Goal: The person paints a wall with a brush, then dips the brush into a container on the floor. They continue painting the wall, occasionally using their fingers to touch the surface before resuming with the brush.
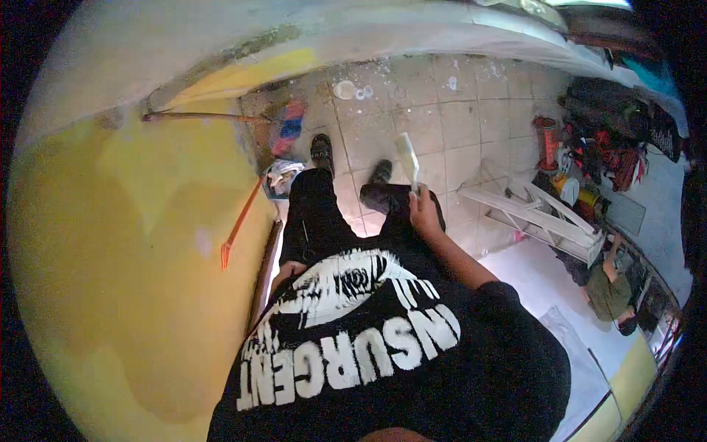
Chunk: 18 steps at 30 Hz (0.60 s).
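My right hand (423,210), at the end of my outstretched arm, is closed round the handle of what looks like a paint roller (406,156) with a pale head. The tool points away from me above the tiled floor (460,121). Close to my left side, my left hand (289,271) rests by the edge of my black shirt (486,353); its fingers are mostly hidden. The yellow wall (132,295) stands just left of me.
A white ladder (534,217) lies to the right, near a crouching person (611,287). Red and black items (615,162) crowd the far right. An orange-handled tool (239,228) leans left, near a container (280,190) holding cloths. White spots mark the floor.
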Each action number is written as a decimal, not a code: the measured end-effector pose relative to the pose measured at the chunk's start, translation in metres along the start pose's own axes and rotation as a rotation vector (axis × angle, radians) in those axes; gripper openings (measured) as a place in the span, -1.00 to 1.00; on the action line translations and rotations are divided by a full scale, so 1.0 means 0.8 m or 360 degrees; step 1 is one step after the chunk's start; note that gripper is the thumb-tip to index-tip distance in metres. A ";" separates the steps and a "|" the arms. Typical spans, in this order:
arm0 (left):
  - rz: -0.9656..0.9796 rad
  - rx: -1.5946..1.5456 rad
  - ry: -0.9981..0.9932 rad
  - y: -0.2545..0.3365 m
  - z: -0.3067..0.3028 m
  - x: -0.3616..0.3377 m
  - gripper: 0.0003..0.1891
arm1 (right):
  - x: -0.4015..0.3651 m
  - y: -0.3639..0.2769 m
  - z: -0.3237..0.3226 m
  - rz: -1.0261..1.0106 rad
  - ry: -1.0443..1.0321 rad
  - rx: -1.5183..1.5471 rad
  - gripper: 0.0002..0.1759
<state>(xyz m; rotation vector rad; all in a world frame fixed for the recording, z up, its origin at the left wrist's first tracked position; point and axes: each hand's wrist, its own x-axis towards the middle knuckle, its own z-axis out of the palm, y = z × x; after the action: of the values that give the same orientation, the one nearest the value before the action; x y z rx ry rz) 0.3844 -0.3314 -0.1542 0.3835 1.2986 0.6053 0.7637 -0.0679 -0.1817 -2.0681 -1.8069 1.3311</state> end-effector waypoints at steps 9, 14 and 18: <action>0.0525 0.0167 0.0916 0.103 0.014 0.309 -0.77 | 0.160 0.089 0.101 -0.0064 -0.0245 0.0146 -0.66; 0.0877 0.0249 0.0913 0.137 0.007 0.572 -0.75 | 0.354 0.137 0.184 -0.0408 -0.0195 0.0159 -0.54; 0.1245 0.1109 0.1142 0.129 -0.042 0.705 -0.65 | 0.494 0.159 0.224 -0.0723 -0.0054 -0.0233 -0.56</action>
<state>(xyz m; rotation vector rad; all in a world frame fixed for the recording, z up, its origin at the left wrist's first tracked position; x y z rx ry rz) 0.4151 0.0932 -0.5395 1.3814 2.0524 0.9794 0.7138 0.1447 -0.5772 -1.5548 -2.2679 1.1401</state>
